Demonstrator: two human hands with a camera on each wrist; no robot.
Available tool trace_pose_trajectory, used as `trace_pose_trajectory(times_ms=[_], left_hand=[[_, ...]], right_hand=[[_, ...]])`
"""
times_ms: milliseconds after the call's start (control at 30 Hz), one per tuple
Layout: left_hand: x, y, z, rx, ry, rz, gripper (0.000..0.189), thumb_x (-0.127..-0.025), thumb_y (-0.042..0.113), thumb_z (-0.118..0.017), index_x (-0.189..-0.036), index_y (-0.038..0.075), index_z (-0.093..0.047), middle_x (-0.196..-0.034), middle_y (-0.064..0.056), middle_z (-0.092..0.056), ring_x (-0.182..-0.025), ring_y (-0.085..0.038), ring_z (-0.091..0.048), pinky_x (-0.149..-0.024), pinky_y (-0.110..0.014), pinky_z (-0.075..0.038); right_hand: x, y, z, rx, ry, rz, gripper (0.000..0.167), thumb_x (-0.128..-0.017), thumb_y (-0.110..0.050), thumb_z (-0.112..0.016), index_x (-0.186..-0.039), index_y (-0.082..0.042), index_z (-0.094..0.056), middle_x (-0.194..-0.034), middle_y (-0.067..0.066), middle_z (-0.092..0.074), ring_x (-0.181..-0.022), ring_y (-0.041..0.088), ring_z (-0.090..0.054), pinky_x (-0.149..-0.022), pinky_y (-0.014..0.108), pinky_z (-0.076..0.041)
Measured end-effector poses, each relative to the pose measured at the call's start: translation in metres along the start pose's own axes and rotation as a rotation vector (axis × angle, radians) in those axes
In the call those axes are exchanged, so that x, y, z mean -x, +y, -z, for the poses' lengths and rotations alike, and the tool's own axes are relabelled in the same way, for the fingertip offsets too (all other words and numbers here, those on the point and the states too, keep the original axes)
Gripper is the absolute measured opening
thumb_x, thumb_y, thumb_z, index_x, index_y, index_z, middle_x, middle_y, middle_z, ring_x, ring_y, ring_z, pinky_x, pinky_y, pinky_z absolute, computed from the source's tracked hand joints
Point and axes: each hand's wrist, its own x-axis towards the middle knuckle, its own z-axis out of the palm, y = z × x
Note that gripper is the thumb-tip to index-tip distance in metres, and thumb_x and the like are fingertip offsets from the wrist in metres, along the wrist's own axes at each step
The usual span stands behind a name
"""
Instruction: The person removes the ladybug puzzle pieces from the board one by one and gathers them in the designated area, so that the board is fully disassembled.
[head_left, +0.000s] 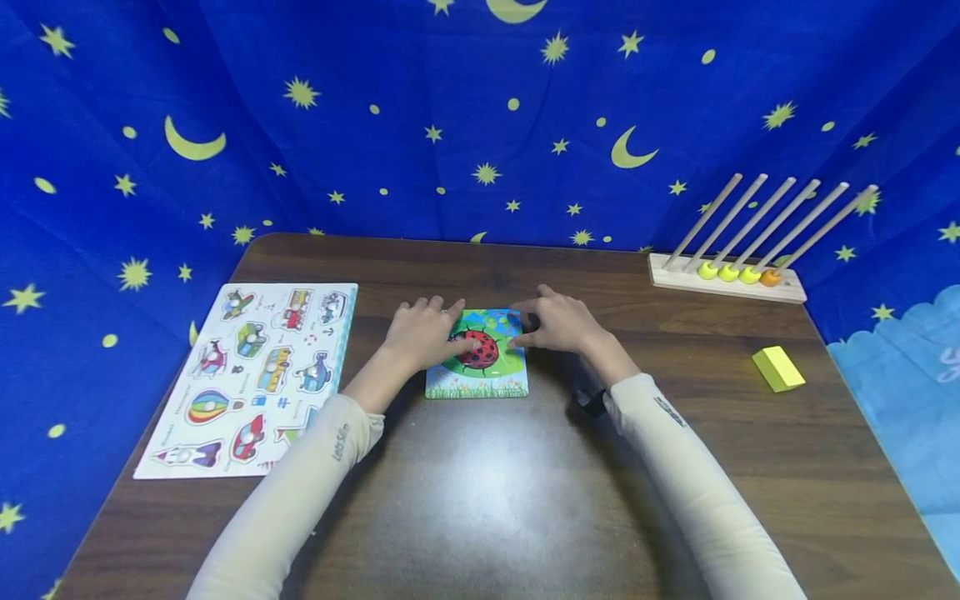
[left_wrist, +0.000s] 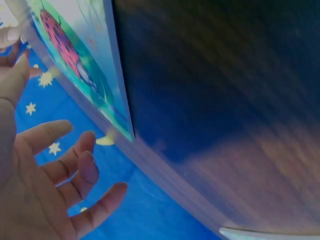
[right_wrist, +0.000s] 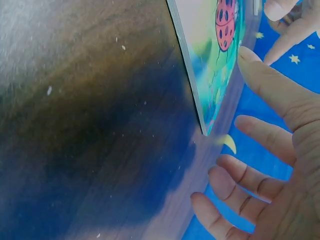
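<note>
A small square ladybug puzzle (head_left: 477,385) lies flat on the table, its red, black-spotted ladybug against a green and blue background. Over its left side reaches my left hand (head_left: 420,335), thumb stretched across the ladybug and fingers spread loosely. At the right edge is my right hand (head_left: 562,325), with the thumb pointing in over the picture. In the left wrist view the left fingers (left_wrist: 95,212) are loosely bent with nothing between them. Loosely extended right fingers (right_wrist: 240,175) appear beside the puzzle board (right_wrist: 202,100) in the right wrist view.
On the left lies a white vehicle puzzle board (head_left: 168,417). A wooden rack (head_left: 675,275) with slanted pegs and several yellow and orange beads stands at the back right. A yellow block (head_left: 778,368) sits near the right edge of the brown table (head_left: 465,533). Behind hangs a blue starry curtain (head_left: 420,50).
</note>
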Motion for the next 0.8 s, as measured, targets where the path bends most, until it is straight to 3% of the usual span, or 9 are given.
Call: trace_pose_trajectory(times_ms=[233, 500, 800], left_hand=[[0.0, 0.01, -0.008, -0.051, -0.044, -0.035, 0.087, -0.089, 0.076, -0.046, -0.155, 0.02, -0.036, -0.147, -0.021, -0.048, -0.13, -0.041, -0.05, -0.103, -0.057, -0.043], [-0.001, 0.018, -0.013, -0.039, -0.116, -0.024, 0.093, -0.087, 0.08, -0.043, -0.157, 0.021, -0.03, -0.153, -0.022, -0.04, -0.134, -0.042, -0.046, -0.105, -0.058, -0.039], [0.0, 0.02, -0.017, -0.033, -0.135, -0.027, 0.1, -0.084, 0.083, -0.044, -0.158, 0.018, -0.027, -0.154, -0.023, -0.038, -0.135, -0.042, -0.046, -0.11, -0.06, -0.033]], right_hand=[[0.0, -0.003, -0.004, 0.007, -0.036, -0.004, 0.071, -0.078, -0.054, -0.08, -0.138, -0.021, -0.062, -0.126, 0.019, -0.054, -0.095, 0.029, -0.06, -0.083, 0.053, -0.053], [0.001, -0.005, -0.007, 0.021, -0.049, 0.004, 0.072, -0.077, -0.054, -0.08, -0.137, -0.018, -0.062, -0.124, 0.02, -0.055, -0.095, 0.029, -0.06, -0.08, 0.048, -0.053], [0.002, -0.002, -0.013, 0.042, -0.046, 0.014, 0.075, -0.077, -0.056, -0.079, -0.14, -0.019, -0.059, -0.12, 0.017, -0.056, -0.092, 0.026, -0.06, -0.08, 0.048, -0.053]])
